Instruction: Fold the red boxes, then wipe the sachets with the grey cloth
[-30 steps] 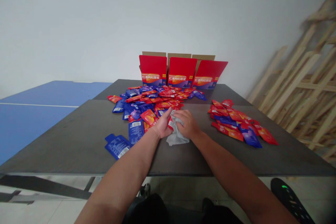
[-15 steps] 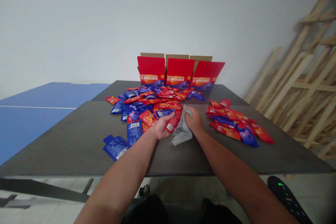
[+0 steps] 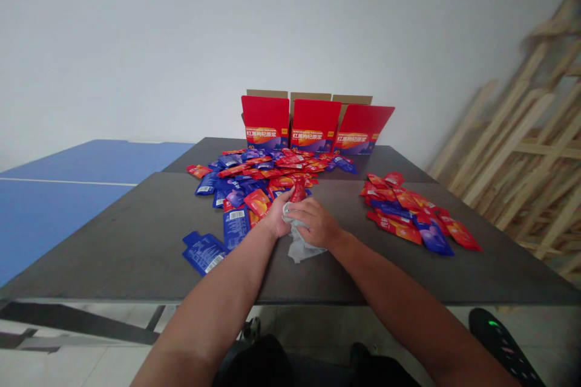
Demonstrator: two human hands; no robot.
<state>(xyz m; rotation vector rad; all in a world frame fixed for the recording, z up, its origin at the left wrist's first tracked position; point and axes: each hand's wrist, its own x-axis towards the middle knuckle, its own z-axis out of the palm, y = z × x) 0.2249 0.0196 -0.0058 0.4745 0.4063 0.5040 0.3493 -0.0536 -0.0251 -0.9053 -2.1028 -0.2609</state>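
In front of me, my left hand is closed on a red pouch, whose upper end sticks out above the fingers. A grey cloth is in my right hand, pressed against the lower part of that pouch and hanging towards the table. The cloth and fingers hide the rest of the pouch. Just beyond and left of my hands spreads a heap of red and blue pouches. One blue pouch lies nearest to me at the left. Farther right is a smaller pile of pouches, mostly red.
Three open red boxes stand side by side at the back of the dark table. Left of it is a blue table with a white line. Wooden frames lean at the right. A black device with a green light shows below the table edge.
My right hand has moved left and over the pouch, bringing the cloth onto its lower part. The pouch is now more upright and more covered. The whole view has shifted slightly.
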